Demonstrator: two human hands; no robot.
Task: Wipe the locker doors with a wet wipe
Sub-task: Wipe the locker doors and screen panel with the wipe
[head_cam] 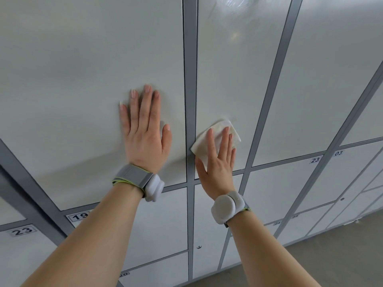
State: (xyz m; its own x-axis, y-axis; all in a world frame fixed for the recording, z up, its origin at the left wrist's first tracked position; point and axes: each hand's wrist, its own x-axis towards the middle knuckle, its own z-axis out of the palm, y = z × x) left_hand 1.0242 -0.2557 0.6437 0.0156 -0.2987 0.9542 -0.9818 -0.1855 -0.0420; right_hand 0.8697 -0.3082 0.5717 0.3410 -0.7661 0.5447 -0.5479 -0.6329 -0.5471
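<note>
Right hand (217,162) lies flat with straight fingers, pressing the wet wipe (215,137) against the narrow middle locker door (228,69). It sits low on that panel, just beside the grey frame strip (190,79) on its left. The wipe is a folded white sheet; its upper edge and left corner show past the fingertips, and the rest is hidden under the hand.

Left hand (145,133), also spread open and holding nothing, rests flat on the wide locker door (83,90) across the strip, seemingly as a brace. Both wrists carry grey bands with white pods.

Near the top of the middle door a smeared sheen (234,5) shows, probably moisture. That suggests this door is mid-wipe, with its lower part now in hand. The next move likely calls for drawing the wipe across the remaining width to the bottom edge. Steady, flat pressure would keep it from bunching or slipping from under the fingers. The neighbouring door (321,79) on the right would then follow. Smaller doors lie below, one labelled 19 (77,216).
</note>
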